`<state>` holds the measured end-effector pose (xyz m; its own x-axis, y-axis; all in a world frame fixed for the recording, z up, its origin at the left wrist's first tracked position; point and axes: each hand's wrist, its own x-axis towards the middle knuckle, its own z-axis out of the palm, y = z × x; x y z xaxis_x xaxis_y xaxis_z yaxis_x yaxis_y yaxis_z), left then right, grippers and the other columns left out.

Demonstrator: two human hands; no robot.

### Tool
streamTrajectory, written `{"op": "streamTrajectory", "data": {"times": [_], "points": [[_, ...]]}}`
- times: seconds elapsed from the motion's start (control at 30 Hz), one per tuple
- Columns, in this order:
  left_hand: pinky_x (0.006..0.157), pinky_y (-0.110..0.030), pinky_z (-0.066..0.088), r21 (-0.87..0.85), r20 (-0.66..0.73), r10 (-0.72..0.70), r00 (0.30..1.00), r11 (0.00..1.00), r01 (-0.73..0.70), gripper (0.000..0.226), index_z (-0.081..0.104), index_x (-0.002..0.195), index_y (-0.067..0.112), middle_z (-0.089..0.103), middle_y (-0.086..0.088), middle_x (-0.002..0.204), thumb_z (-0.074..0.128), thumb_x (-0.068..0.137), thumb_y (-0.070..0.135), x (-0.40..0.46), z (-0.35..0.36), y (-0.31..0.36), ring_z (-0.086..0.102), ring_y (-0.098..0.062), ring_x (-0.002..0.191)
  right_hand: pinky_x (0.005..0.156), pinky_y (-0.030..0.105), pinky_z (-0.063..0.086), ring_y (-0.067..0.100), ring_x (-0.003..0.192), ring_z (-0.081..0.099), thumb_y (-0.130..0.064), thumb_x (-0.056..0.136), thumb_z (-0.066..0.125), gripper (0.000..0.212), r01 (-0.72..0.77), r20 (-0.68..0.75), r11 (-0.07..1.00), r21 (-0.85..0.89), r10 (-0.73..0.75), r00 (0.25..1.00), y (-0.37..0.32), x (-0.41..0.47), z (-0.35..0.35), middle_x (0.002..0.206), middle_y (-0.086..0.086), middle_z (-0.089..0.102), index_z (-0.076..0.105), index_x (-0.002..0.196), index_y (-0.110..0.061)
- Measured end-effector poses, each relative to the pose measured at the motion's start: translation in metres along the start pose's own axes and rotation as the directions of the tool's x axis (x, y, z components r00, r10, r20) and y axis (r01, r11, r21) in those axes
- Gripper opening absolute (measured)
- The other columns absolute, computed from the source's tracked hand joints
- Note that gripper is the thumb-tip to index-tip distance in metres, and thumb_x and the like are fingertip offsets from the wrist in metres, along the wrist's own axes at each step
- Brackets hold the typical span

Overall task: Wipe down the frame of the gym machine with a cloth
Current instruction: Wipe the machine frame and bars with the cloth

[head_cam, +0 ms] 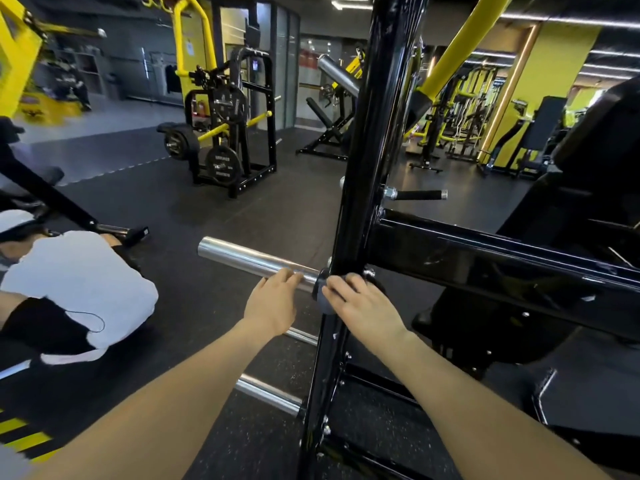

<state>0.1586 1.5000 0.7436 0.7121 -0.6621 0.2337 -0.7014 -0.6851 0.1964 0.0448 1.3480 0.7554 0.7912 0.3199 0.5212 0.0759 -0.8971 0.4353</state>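
- while both hands sit at the joint in the lower centre of the frame, the left hand point(272, 306) has its fingers curled over the shiny chrome plate-loading peg point(252, 261) near the collar, gripping it.
- the right hand point(363, 306) presses a dark grey cloth point(323, 301) against the glossy black upright post of the gym machine frame point(370, 140), fingers bent over the wad where the peg meets the post; little of the cloth shows.
- risk: the wad is small and mostly hidden under the fingers, so it could slip off the slick paint and drop to the black rubber floor point(207, 209) below.
- risk: bolt heads stud the post just under the hands; a fast downward stroke might snag the cloth or scrape knuckles there.
- risk: the black cross beam point(502, 251) running to the right of the frame and the short black knurled handle point(419, 195) above it are easy to skip, leaving the frame half wiped.
- risk: a person in a white shirt point(79, 271) crouches at the left edge, near the peg's free end; a wide arm swing could crowd them.
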Motion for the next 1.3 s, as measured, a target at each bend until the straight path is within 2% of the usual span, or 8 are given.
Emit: {"op": "streamTrajectory", "data": {"times": [0.1, 0.23, 0.43, 0.63, 0.73, 0.9, 1.13, 1.3], "points": [[0.107, -0.033, 0.030, -0.036, 0.015, -0.006, 1.000, 0.999, 0.007, 0.059, 0.030, 0.147, 0.021, 0.037, 0.000, 0.144, 0.052, 0.092, 0.017, -0.008, -0.002, 0.000, 0.042, -0.022, 0.128, 0.058, 0.030, 0.050, 0.024, 0.086, 0.042, -0.010, 0.061, 0.077, 0.036, -0.006, 0.045, 1.000, -0.011, 0.007, 0.999, 0.001, 0.010, -0.011, 0.101, 0.003, 0.061, 0.071, 0.096, -0.010], [0.098, -0.034, 0.043, -0.280, 0.030, -0.048, 0.998, 0.959, 0.054, 0.049, 0.041, 0.142, 0.019, 0.045, -0.002, 0.138, 0.050, 0.094, 0.012, -0.014, -0.002, 0.004, 0.050, -0.023, 0.121, 0.070, 0.035, 0.053, 0.033, 0.085, 0.047, 0.001, 0.063, 0.059, 0.046, -0.079, -0.119, 0.995, -0.064, 0.071, 0.990, 0.034, 0.036, -0.054, 0.106, 0.012, 0.060, 0.065, 0.109, -0.002], [0.097, -0.022, 0.038, -0.635, 0.204, -0.116, 0.972, 0.740, 0.221, 0.041, 0.050, 0.134, 0.011, 0.056, -0.004, 0.128, 0.049, 0.094, 0.003, -0.020, 0.030, 0.024, 0.053, -0.015, 0.115, 0.067, 0.038, 0.054, 0.031, 0.096, 0.038, -0.004, 0.075, 0.037, 0.050, -0.067, -0.131, 0.997, -0.042, 0.061, 0.989, 0.024, 0.015, -0.019, 0.120, 0.008, 0.040, 0.064, 0.117, -0.004], [0.081, -0.011, 0.043, -0.727, 0.291, -0.147, 0.945, 0.609, 0.319, 0.034, 0.053, 0.123, 0.006, 0.061, -0.009, 0.113, 0.045, 0.092, -0.008, -0.018, 0.054, 0.026, 0.059, -0.014, 0.098, 0.074, 0.033, 0.053, 0.026, 0.100, 0.042, -0.011, 0.038, 0.088, 0.079, -0.032, 0.113, 0.998, 0.050, 0.026, 0.993, -0.009, -0.029, 0.027, 0.117, 0.005, 0.053, 0.068, 0.114, -0.010], [0.070, -0.007, 0.041, -0.719, 0.311, -0.177, 0.934, 0.600, 0.352, 0.038, 0.053, 0.125, 0.000, 0.059, -0.008, 0.107, 0.044, 0.090, -0.012, -0.022, 0.066, 0.020, 0.053, -0.012, 0.088, 0.073, 0.032, 0.053, 0.024, 0.098, 0.042, -0.010, 0.045, 0.088, 0.067, -0.036, 0.122, 0.991, 0.130, 0.020, 0.992, -0.024, -0.046, 0.052, 0.116, 0.003, 0.049, 0.070, 0.110, -0.013], [0.097, -0.032, 0.043, -0.680, 0.333, -0.233, 0.914, 0.612, 0.404, 0.038, 0.055, 0.126, 0.002, 0.058, -0.017, 0.126, 0.047, 0.091, -0.008, -0.034, 0.074, 0.012, 0.056, -0.030, 0.116, 0.062, 0.029, 0.052, 0.022, 0.087, 0.037, -0.005, 0.039, 0.087, 0.061, -0.094, 0.158, 0.978, 0.188, 0.064, 0.985, -0.036, -0.048, 0.054, 0.104, 0.001, 0.057, 0.074, 0.098, -0.013], [0.076, -0.008, 0.040, -0.725, 0.391, -0.176, 0.903, 0.546, 0.420, 0.048, 0.041, 0.138, 0.002, 0.048, -0.015, 0.136, 0.038, 0.093, -0.013, -0.030, 0.079, 0.022, 0.049, -0.018, 0.111, 0.072, 0.039, 0.055, 0.028, 0.092, 0.040, 0.004, 0.069, 0.036, 0.051, -0.117, -0.103, 0.971, 0.207, 0.140, 0.985, 0.004, -0.012, 0.016, 0.109, 0.010, 0.057, 0.067, 0.110, -0.002], [0.077, -0.010, 0.040, -0.745, 0.394, -0.170, 0.903, 0.516, 0.423, 0.042, 0.047, 0.133, -0.003, 0.051, -0.005, 0.114, 0.043, 0.092, -0.013, -0.028, 0.091, 0.021, 0.050, -0.014, 0.103, 0.070, 0.041, 0.055, 0.029, 0.092, 0.039, 0.012, 0.054, 0.070, 0.057, -0.044, -0.061, 0.970, 0.238, 0.060, 0.996, -0.007, -0.041, 0.048, 0.114, 0.005, 0.041, 0.068, 0.109, -0.004]]}}
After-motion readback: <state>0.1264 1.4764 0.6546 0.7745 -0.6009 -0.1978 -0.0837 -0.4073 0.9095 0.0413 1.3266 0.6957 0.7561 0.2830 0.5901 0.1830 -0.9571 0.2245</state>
